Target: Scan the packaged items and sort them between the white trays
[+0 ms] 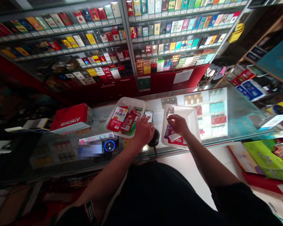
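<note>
With the left hand point(145, 128) loosely spread at the phone point(150, 115) between the left tub point(128, 99) and right tub point(191, 121), a sideways slip could shove it, while the right hand point(178, 125), narrowed at a small pack point(170, 110) in the right tub, grip unclear, could fumble it through loose fingertips.

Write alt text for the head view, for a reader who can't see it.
A person's left hand is over a phone beside a white tub of packets, while the right hand reaches into a white tray, all on a glass counter. Shelves of small boxes stand beyond.
</note>
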A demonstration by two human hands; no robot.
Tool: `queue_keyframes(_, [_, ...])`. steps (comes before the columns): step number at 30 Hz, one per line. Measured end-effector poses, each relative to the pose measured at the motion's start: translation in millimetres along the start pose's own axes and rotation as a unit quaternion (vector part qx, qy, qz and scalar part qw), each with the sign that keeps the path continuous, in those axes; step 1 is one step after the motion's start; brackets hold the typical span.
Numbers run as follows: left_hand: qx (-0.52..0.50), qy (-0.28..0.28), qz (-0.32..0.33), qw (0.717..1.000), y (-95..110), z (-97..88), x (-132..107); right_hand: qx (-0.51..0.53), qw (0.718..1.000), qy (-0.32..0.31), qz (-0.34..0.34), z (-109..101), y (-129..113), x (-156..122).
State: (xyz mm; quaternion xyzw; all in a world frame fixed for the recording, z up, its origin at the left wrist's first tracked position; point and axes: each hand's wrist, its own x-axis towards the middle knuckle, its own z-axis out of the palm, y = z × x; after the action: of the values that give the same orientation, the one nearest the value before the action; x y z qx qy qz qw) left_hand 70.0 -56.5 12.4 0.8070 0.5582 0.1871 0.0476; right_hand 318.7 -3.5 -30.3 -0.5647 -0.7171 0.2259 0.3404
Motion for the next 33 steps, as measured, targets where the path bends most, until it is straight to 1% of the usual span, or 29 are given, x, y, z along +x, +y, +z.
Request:
queue_keyframes(4, [0.042, 0.005, -0.082, 0.996, -56.8, -18.2, -10.8, 0.009, 1.000, -0.018, -0.007, 27.9, -48.1, 16.4])
queue_keyframes(6, [0.055, 0.003, -0.130, 0.990, -85.5, -26.4, -18.3, 0.003, 0.999, -0.043, -0.008, 42.5, -72.7, 23.4])
queue_keyframes(8, [0.073, 0.001, -0.180, 0.981, -111.4, -34.1, -26.5, -0.007, 0.996, -0.080, -0.024, 57.3, -95.9, 29.6])
queue_keyframes(11, [0.108, -0.013, -0.229, 0.967, -143.1, -44.0, -38.3, -0.028, 0.991, -0.129, -0.037, 79.6, -125.9, 37.4])
queue_keyframes(15, [0.122, -0.028, -0.268, 0.955, -174.1, -51.8, -50.4, -0.047, 0.983, -0.175, -0.018, 108.5, -154.4, 44.2])
queue_keyframes(17, [0.123, -0.041, -0.278, 0.952, -187.1, -52.7, -54.2, -0.049, 0.980, -0.194, -0.005, 123.0, -163.0, 46.1])
queue_keyframes(20, [0.129, -0.066, -0.290, 0.946, -205.3, -50.1, -56.6, -0.053, 0.974, -0.219, 0.015, 145.0, -169.7, 48.2])
queue_keyframes(24, [0.131, -0.101, -0.296, 0.941, -226.4, -42.7, -55.2, -0.059, 0.971, -0.232, 0.027, 171.6, -174.6, 52.4])
queue_keyframes(27, [0.127, -0.123, -0.297, 0.939, -238.7, -37.2, -52.1, -0.050, 0.967, -0.243, 0.060, 187.2, -179.8, 58.2])
queue_keyframes(30, [0.107, -0.140, -0.302, 0.937, -248.1, -32.9, -48.3, 0.009, 0.963, -0.245, 0.112, 202.8, -182.8, 64.0])
queue_keyframes(33, [0.086, -0.140, -0.312, 0.936, -255.3, -30.1, -44.9, 0.108, 0.948, -0.243, 0.177, 220.5, -180.8, 67.3])
